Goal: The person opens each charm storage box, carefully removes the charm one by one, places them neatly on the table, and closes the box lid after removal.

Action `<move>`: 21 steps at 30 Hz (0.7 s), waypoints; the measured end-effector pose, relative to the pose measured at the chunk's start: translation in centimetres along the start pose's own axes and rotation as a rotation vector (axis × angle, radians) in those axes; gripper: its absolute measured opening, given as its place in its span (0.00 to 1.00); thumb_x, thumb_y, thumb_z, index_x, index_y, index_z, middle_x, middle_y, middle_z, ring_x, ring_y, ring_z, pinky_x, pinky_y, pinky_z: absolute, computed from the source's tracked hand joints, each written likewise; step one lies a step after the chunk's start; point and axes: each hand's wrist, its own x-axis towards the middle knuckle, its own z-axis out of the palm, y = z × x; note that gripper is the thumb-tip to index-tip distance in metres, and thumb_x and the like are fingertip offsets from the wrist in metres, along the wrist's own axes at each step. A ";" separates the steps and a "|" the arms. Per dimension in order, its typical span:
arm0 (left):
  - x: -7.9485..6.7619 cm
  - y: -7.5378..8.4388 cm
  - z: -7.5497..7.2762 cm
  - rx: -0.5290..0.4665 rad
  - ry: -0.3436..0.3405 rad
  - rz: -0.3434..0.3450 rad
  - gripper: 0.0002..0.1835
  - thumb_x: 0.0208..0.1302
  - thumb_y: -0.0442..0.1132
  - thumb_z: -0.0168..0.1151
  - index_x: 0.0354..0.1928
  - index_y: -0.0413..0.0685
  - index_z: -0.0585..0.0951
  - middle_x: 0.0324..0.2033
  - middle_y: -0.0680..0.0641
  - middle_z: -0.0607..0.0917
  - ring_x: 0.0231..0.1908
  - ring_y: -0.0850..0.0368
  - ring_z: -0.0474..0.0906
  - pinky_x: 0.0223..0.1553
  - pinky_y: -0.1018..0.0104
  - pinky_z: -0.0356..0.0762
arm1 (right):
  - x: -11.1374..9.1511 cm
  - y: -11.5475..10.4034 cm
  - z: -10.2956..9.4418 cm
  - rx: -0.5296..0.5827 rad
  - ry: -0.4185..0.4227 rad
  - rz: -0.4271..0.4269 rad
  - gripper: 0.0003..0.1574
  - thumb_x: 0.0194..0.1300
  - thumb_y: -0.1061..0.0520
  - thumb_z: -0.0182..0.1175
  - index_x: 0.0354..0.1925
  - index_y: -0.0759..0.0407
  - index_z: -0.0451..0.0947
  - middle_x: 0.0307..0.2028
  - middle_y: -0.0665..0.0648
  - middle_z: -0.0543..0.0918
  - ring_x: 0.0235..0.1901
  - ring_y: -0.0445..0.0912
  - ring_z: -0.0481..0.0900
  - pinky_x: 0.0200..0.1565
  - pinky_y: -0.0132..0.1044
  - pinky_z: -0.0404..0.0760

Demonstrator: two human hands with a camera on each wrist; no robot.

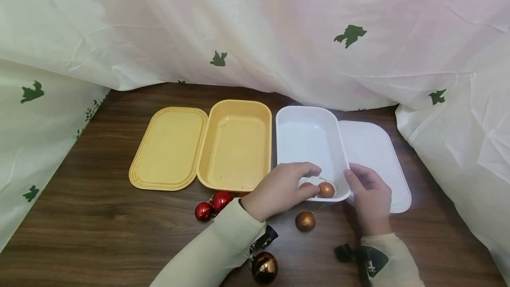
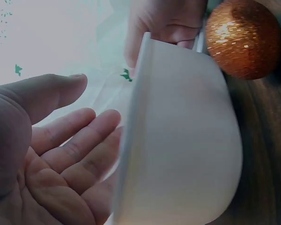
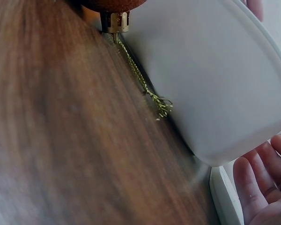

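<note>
On the dark wood-grain table [image 1: 99, 225] stands a white, round-cornered plastic box [image 1: 308, 138]. The right hand [image 1: 370, 196] pinches its right rim; the left hand [image 1: 279, 187], thumb and fingers wide apart, reaches over its near end, near two glittery copper balls [image 1: 326, 190].

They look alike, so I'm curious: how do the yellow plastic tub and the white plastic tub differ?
The yellow tub shows no balls inside; the white tub holds glittery copper-coloured balls. A yellow lid lies left of the yellow tub, a white lid right of the white tub. Both are open, with rounded corners.
</note>
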 end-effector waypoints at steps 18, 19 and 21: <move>2.1 0.4 1.4 0.302 -0.114 -0.086 0.04 0.66 0.39 0.64 0.40 0.53 0.85 0.23 0.58 0.79 0.24 0.62 0.72 0.27 0.73 0.68 | 0.0 -0.1 0.0 -0.019 -0.001 0.004 0.21 0.68 0.48 0.66 0.54 0.57 0.84 0.50 0.52 0.86 0.46 0.37 0.81 0.43 0.21 0.78; 2.2 0.3 1.4 0.299 -0.110 -0.084 0.03 0.65 0.38 0.65 0.39 0.52 0.85 0.23 0.58 0.78 0.24 0.62 0.71 0.26 0.73 0.68 | 0.1 0.0 0.0 -0.018 0.000 0.002 0.21 0.68 0.48 0.66 0.54 0.58 0.84 0.50 0.52 0.86 0.46 0.37 0.81 0.44 0.21 0.78; 2.3 0.3 1.3 0.289 -0.109 -0.091 0.02 0.64 0.38 0.66 0.37 0.52 0.85 0.22 0.58 0.78 0.23 0.62 0.70 0.25 0.73 0.67 | 0.0 0.0 0.0 -0.017 -0.001 0.004 0.21 0.68 0.48 0.66 0.54 0.58 0.84 0.49 0.52 0.86 0.46 0.37 0.81 0.44 0.21 0.78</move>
